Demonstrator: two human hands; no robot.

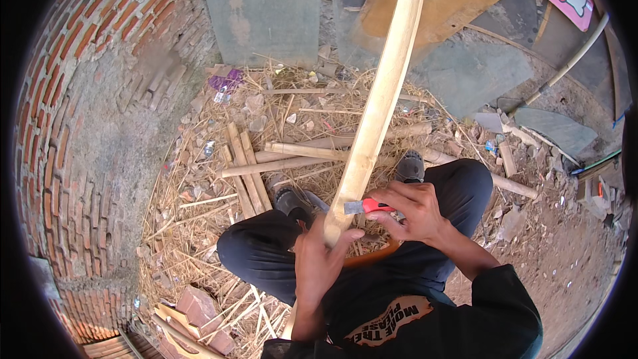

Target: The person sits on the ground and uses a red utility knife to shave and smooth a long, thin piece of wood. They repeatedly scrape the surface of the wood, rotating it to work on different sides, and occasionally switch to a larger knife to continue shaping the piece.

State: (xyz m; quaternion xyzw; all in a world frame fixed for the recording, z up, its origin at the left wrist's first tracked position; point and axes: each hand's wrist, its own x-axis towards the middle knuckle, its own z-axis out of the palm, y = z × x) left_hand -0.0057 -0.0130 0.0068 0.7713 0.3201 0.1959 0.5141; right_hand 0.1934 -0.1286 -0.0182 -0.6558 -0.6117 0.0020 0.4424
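A long split bamboo strip [375, 106] rises from my lap and leans away to the far right, its hollow inner face showing. My left hand [320, 256] is wrapped round its near end. In my right hand [413, 211] is a red-handled utility knife [375, 205]. The knife's flat blade lies against the bamboo just beyond my left hand. Part of the handle is hidden by my right fingers. An orange curved thing [372, 254] shows between my legs, too covered to name.
Bamboo pieces [292, 159] lie crossed before my feet, on ground strewn with straw and shavings. A brick wall [86, 159] stands at left. Grey boards [262, 13] and a brown board [438, 0] lean at the back. Broken brick [199, 312] lies near left.
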